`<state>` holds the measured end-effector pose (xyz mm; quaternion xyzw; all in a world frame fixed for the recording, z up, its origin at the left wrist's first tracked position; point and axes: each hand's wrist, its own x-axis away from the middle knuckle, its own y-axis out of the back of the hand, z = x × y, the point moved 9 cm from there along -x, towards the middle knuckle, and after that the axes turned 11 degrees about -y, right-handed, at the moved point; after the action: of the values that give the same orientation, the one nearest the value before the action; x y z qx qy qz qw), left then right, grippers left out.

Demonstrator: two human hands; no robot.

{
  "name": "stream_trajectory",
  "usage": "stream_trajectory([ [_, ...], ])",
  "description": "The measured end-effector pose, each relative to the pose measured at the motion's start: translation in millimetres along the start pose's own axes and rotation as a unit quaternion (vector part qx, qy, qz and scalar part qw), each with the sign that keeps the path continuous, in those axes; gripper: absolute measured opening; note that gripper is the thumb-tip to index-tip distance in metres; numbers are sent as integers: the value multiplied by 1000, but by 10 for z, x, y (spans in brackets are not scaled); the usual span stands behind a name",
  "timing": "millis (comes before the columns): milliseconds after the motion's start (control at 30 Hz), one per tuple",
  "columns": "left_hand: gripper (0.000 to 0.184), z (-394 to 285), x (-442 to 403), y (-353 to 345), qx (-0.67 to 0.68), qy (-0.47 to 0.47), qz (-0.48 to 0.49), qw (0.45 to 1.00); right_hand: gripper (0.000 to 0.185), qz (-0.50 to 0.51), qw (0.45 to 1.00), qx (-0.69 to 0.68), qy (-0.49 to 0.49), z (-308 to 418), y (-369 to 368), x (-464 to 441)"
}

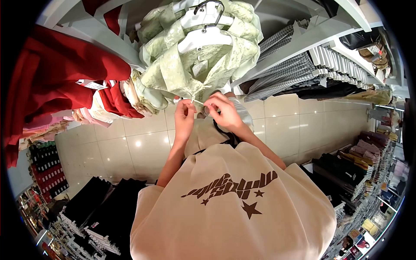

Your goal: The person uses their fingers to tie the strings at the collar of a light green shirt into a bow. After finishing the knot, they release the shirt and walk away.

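In front of me a pale green patterned blouse hangs on a white hanger with a black hook. A paper tag shows inside its open collar. At the bottom of the neckline is a thin light green tie cord. My left hand is closed in a pinch on the cord's left side, close to the knot. Opposite it, my right hand pinches the cord's right side, a short stretch of which shows between the hands. The fingertips partly hide the cord's ends.
More green blouses hang behind this one. Red garments crowd the left, and checked trousers hang on the right under a white rack frame. Below lies a tiled floor. Black clothes hang at lower left.
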<state>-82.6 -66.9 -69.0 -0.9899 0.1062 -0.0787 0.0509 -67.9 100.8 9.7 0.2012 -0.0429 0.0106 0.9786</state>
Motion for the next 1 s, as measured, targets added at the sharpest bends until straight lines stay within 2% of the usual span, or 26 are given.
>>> stream_trajectory([
  [33, 9, -106, 12, 4, -7, -53, -38, 998, 16, -1, 1000, 0, -1, -3, -8, -1],
  [67, 15, -222, 38, 26, -14, -106, -76, 991, 20, -2, 998, 16, 67, 108, -34, 16],
  [100, 15, -251, 53, 8, -15, -107, -75, 991, 23, -2, 990, 30, 134, 248, -66, 45],
  [167, 25, -390, 89, -55, -66, -148, -46, 986, 24, -4, 992, 34, 118, 306, -92, 40],
  [300, 28, -423, 149, -97, -141, -162, -15, 976, 15, 27, 997, -28, 60, 269, -170, 4],
  [400, 21, -345, 167, -61, -84, -165, -40, 982, 11, 23, 996, -73, 55, 270, -256, -41],
  [567, 7, -370, 222, 12, -166, -149, -27, 975, 11, 23, 994, -98, 46, 136, -361, -79],
  [600, 7, -391, 237, -15, -164, -147, -29, 975, 11, -2, 991, -134, 14, 52, -329, -81],
  [667, 7, -489, 249, -53, -103, -172, -44, 979, 16, -15, 980, -180, -82, -211, -368, -91],
  [700, 7, -504, 239, -39, -102, -174, -48, 978, 16, -12, 981, -179, -79, -265, -383, -116],
  [767, 10, -515, 234, -90, -78, -175, -7, 981, 15, 104, 885, -412, -188, -524, -626, -146],
  [800, 10, -508, 223, -61, -78, -177, -12, 981, 16, 151, 863, -445, -184, -464, -660, -167],
  [867, 19, -323, 211, -5, 0, -102, -30, 994, 15, 160, 858, -460, -163, -399, -634, -184],
  [933, 23, -427, 180, -7, 16, -92, -61, 994, 14, 168, 851, -475, -145, -338, -596, -212],
  [1000, 27, -439, 130, -4, 32, -81, -92, 992, 14, 140, 883, -425, -137, -379, -528, -271],
])
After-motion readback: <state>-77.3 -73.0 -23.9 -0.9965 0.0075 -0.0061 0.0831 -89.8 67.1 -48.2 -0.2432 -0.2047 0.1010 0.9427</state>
